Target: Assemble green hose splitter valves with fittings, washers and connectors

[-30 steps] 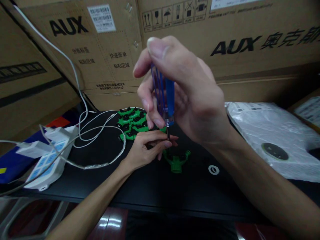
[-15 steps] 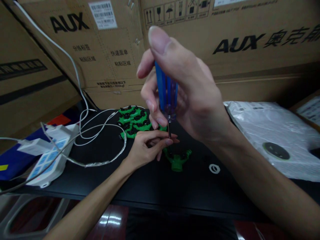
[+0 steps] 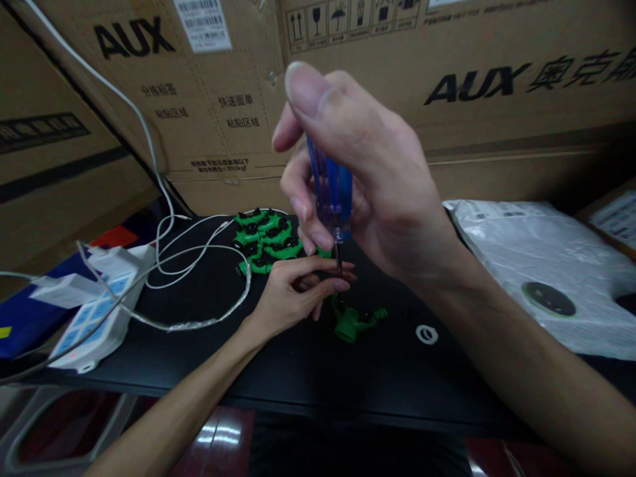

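Observation:
My right hand [image 3: 382, 165] is closed around the blue see-through handle of a screwdriver [image 3: 332, 189], its shaft pointing down. My left hand [image 3: 298, 288] pinches the lower shaft between thumb and fingers. Under the fingertips lies a green Y-shaped hose splitter [image 3: 350, 324] with black parts on its arms, flat on the black table. The screwdriver tip seems to meet it, though fingers hide most of that spot. Beyond my left hand, several similar green splitters [image 3: 278, 248] with black valve levers lie bunched together.
A white ring [image 3: 426, 334] lies on the black table [image 3: 298, 377] to the right. Further right is a plastic-wrapped package [image 3: 546, 265]. On the left sit a white power strip [image 3: 99, 318] and looping white cables [image 3: 199, 324]. Cardboard boxes [image 3: 223, 146] stand behind.
The green splitter has turned under the screwdriver, its free arm now pointing right. The screwdriver handle has rotated slightly in my right hand. My left hand stays nearly in place.

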Motion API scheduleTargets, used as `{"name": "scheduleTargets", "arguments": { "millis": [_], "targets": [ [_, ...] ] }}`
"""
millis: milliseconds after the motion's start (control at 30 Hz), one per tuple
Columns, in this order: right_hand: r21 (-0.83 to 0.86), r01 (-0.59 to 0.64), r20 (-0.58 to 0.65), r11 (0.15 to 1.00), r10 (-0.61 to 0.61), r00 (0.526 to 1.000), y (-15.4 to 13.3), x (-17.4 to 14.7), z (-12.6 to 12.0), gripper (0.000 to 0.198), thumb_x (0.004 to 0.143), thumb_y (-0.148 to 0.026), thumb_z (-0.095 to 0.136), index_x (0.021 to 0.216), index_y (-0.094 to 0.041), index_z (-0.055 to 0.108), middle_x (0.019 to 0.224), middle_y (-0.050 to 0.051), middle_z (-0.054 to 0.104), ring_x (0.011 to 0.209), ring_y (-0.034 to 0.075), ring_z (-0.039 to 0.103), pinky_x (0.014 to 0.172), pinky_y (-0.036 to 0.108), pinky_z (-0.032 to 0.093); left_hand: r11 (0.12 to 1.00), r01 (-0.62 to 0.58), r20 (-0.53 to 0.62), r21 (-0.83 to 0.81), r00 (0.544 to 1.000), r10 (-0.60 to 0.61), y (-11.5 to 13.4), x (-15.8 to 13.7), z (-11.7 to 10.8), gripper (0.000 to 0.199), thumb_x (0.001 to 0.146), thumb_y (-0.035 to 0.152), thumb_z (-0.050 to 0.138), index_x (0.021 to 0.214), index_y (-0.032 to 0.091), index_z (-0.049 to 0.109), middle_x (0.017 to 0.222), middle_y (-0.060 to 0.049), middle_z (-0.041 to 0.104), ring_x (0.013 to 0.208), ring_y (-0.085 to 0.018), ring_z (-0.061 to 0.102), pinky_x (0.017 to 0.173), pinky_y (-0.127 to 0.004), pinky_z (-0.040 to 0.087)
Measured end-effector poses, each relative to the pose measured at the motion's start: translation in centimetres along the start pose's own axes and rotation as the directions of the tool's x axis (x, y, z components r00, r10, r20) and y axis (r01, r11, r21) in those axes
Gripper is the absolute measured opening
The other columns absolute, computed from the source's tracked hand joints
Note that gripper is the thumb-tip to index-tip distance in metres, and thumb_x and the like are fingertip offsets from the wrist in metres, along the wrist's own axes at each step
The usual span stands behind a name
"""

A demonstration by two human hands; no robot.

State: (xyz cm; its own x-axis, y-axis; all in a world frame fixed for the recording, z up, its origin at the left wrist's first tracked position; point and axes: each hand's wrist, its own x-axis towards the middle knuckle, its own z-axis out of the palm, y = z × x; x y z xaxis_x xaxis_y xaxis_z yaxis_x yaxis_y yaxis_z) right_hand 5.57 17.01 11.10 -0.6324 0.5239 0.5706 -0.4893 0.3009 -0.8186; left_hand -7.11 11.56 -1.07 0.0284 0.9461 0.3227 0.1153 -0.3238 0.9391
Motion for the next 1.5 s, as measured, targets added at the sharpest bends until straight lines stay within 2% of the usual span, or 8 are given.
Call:
{"name": "scheduleTargets", "arguments": {
  "millis": [233,467,600,733,967,1100,1233,1500],
  "targets": [
    [0.021,-0.041,-0.024,0.999,0.042,0.999,-0.4,0.2,0.1,0.044,0.096,-0.063,0.056,0.081,-0.023,0.045,0.055,-0.009,0.045,0.038,0.008,0.039,0.037,0.024,0.033,0.981,0.051,0.139,0.190,0.987,-0.078,-0.1,0.7,-0.8,0.043,0.071,0.034,0.091,0.106,0.016,0.075,0.087,-0.003,0.075,0.046,-0.005,0.055,0.043,-0.017,0.044],
    [0.079,-0.058,0.038,0.995,0.055,0.998,-0.2,0.3,-1.0,0.050,0.109,-0.028,0.010,0.080,-0.021,0.050,0.056,-0.005,0.033,0.040,0.010,0.029,0.038,0.024,0.029,0.912,0.225,0.418,0.344,0.833,-0.363,-0.8,1.1,-1.8,0.035,0.085,0.035,0.079,0.116,0.019,0.075,0.094,-0.004,0.076,0.059,-0.010,0.063,0.055,-0.020,0.049],
    [0.099,0.044,-0.065,0.994,-0.037,0.997,0.5,0.2,-0.4,0.022,0.105,-0.020,0.039,0.083,-0.023,0.042,0.065,-0.007,0.042,0.045,0.009,0.040,0.043,0.024,0.038,0.904,0.284,0.405,0.321,0.821,-0.402,-1.2,1.2,-2.0,0.028,0.084,0.030,0.079,0.109,0.016,0.076,0.084,-0.003,0.076,0.059,-0.011,0.063,0.055,-0.021,0.051],
    [0.122,0.060,-0.126,0.991,-0.044,0.991,0.6,0.1,0.3,0.031,0.098,-0.010,0.052,0.084,-0.026,0.029,0.062,-0.011,0.043,0.042,0.009,0.038,0.040,0.020,0.035,0.914,0.277,0.405,0.297,0.830,-0.383,-1.7,1.2,-2.1,0.028,0.085,0.031,0.078,0.109,0.016,0.076,0.084,-0.003,0.078,0.057,-0.011,0.064,0.055,-0.021,0.052],
    [0.144,-0.022,-0.036,0.989,0.027,0.999,0.0,0.2,-0.4,0.033,0.103,-0.050,0.047,0.084,-0.023,0.047,0.060,-0.008,0.040,0.043,0.009,0.034,0.041,0.025,0.033,0.922,0.262,0.398,0.285,0.843,-0.363,-2.3,1.1,-2.0,0.030,0.081,0.035,0.082,0.103,0.016,0.077,0.081,-0.003,0.077,0.057,-0.011,0.064,0.055,-0.020,0.051],
    [0.116,0.033,-0.148,0.993,-0.016,0.989,-0.1,0.1,0.2,0.038,0.099,-0.054,0.056,0.081,-0.025,0.039,0.069,-0.008,0.051,0.047,0.009,0.047,0.047,0.026,0.044,0.928,0.265,0.389,0.261,0.851,-0.352,-2.4,1.0,-2.0,0.030,0.080,0.036,0.083,0.102,0.016,0.077,0.082,-0.003,0.077,0.058,-0.011,0.064,0.055,-0.020,0.053],
    [0.138,-0.014,-0.145,0.990,0.034,0.989,-0.6,0.0,0.7,0.045,0.096,-0.061,0.055,0.080,-0.026,0.032,0.058,-0.011,0.044,0.038,0.008,0.035,0.038,0.023,0.030,0.929,0.254,0.388,0.268,0.855,-0.345,-2.5,1.0,-2.0,0.028,0.082,0.035,0.082,0.103,0.017,0.077,0.083,-0.003,0.077,0.058,-0.011,0.065,0.055,-0.020,0.052],
    [0.090,0.054,-0.072,0.994,-0.048,0.996,-0.3,-0.1,-0.5,0.035,0.101,-0.052,0.049,0.084,-0.022,0.048,0.065,-0.007,0.043,0.045,0.008,0.035,0.041,0.026,0.029,0.930,0.242,0.391,0.278,0.855,-0.340,-2.6,1.0,-2.0,0.026,0.083,0.034,0.081,0.101,0.016,0.076,0.089,-0.004,0.078,0.057,-0.010,0.064,0.055,-0.020,0.052]
  ]
}}
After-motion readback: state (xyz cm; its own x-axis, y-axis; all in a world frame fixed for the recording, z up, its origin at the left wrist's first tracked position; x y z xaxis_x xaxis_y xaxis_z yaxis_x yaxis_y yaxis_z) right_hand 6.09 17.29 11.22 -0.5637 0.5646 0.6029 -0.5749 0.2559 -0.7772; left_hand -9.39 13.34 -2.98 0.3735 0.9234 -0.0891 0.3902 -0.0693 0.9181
